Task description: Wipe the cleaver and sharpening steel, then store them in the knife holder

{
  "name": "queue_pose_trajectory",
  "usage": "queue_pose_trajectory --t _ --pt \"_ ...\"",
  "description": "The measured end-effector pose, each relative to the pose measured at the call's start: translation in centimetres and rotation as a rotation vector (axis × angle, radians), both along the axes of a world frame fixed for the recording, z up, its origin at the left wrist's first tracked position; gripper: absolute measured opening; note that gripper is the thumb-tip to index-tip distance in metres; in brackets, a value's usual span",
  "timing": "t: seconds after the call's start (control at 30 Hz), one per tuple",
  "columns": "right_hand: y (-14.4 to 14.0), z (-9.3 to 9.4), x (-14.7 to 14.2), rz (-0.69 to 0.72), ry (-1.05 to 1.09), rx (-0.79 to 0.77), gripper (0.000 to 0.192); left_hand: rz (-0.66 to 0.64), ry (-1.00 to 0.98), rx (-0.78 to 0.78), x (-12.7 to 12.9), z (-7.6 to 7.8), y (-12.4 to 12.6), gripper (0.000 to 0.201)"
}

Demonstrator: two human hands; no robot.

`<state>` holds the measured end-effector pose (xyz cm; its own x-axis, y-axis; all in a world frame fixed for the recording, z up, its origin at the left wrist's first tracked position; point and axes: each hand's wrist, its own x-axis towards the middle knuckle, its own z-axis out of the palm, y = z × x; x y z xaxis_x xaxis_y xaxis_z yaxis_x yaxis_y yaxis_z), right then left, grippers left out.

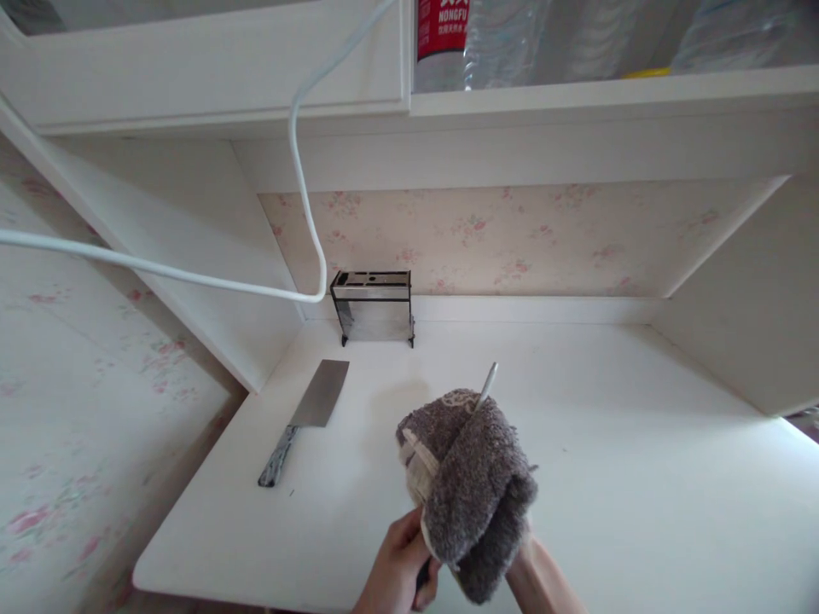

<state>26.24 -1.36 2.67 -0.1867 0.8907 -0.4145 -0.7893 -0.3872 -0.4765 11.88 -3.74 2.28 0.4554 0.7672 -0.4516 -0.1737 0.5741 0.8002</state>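
Observation:
My left hand grips the dark handle of a small knife at the bottom of the view. The knife's thin blade tip pokes out above a grey-brown towel that is wrapped around the blade. My right hand is under the towel and mostly hidden by it; only the wrist shows. A cleaver with a mottled handle lies flat on the white counter, to the left of my hands.
A metal knife rack stands against the floral back wall. A white cable loops down from above to the left of it. Water bottles sit on the shelf overhead. The counter's left edge drops off at the near left.

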Motion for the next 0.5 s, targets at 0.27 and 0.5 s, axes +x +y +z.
queue_pose_trajectory --t 0.27,0.5 --pt "1.7 2.8 -0.7 -0.052 0.075 0.01 0.055 -0.069 -0.005 -0.051 0.7 -0.3 -0.5 0.054" --pt "3.8 4.0 2.2 -0.045 0.136 0.171 0.052 -0.162 -0.023 -0.005 -0.1 0.0 -0.4 0.053"
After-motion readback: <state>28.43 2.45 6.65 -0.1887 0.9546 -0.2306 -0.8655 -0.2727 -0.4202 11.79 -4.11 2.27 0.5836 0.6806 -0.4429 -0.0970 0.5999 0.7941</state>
